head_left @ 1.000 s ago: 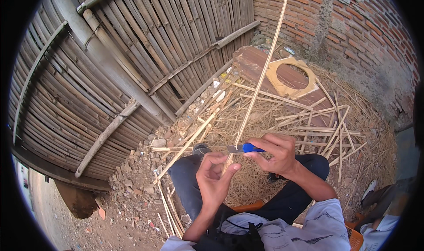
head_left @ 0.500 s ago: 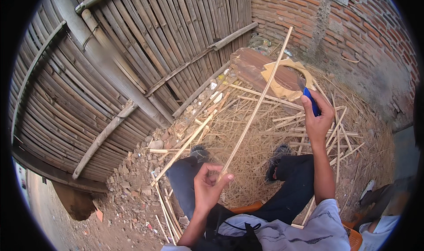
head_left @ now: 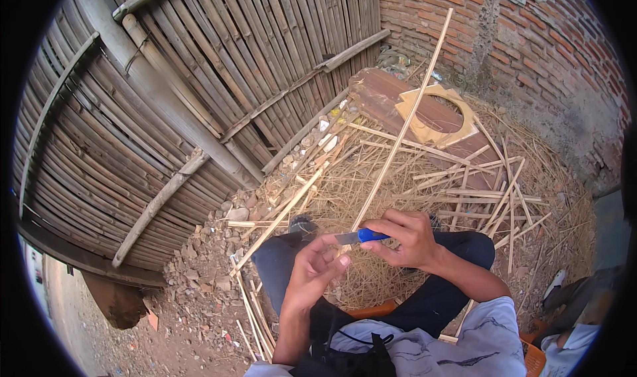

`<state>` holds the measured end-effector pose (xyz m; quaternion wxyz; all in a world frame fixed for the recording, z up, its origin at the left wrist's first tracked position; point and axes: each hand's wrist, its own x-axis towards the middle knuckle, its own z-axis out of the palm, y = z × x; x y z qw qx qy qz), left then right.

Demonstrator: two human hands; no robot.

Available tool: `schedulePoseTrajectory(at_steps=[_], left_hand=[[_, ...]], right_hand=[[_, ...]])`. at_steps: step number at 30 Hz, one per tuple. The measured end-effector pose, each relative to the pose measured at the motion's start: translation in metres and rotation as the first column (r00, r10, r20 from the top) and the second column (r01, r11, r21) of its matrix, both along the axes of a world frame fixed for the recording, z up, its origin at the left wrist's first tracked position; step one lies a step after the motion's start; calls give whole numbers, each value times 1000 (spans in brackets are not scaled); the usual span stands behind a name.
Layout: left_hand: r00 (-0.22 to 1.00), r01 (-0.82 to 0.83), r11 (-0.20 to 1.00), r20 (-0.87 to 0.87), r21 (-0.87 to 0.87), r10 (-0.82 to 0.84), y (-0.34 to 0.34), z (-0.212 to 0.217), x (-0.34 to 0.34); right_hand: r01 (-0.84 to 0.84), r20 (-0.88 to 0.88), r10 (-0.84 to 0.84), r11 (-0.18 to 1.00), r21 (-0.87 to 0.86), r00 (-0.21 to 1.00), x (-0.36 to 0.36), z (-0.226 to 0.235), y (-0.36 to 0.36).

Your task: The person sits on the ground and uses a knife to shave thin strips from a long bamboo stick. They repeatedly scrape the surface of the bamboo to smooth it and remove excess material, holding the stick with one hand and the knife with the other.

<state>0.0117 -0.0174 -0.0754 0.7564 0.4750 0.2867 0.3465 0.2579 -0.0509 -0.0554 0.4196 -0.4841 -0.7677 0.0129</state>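
A long, thin bamboo strip (head_left: 406,128) slants up and away from my lap toward the brick wall. Its near end is pinched in my left hand (head_left: 312,271), between thumb and fingers. My right hand (head_left: 408,237) grips the blue handle of a knife (head_left: 373,235). The short blade points left and lies across the strip's near end, close to my left fingers; whether it cuts into the strip I cannot tell.
Cut bamboo strips (head_left: 494,194) and shavings (head_left: 391,178) cover the ground ahead. A tan ring-shaped board (head_left: 458,137) rests on a brown plank (head_left: 378,98). A bamboo fence (head_left: 199,65) rises at left, a brick wall (head_left: 564,58) at right. Another person's leg (head_left: 570,291) shows at lower right.
My right hand has come down and left with the knife, from out at the right to the strip's near end. The strip's far end has risen slightly.
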Motion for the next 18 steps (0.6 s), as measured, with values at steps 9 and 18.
schedulePoseTrajectory(at_steps=[9,18], left_hand=[[988,54,993,-152,107,-38,-6,11,2],[942,-45,956,-308,289,137,-7,11,9]], right_hand=[[173,-131,-168,984,29,977,10,-2,11],[76,-25,-75,996,42,997,-6,-5,0]])
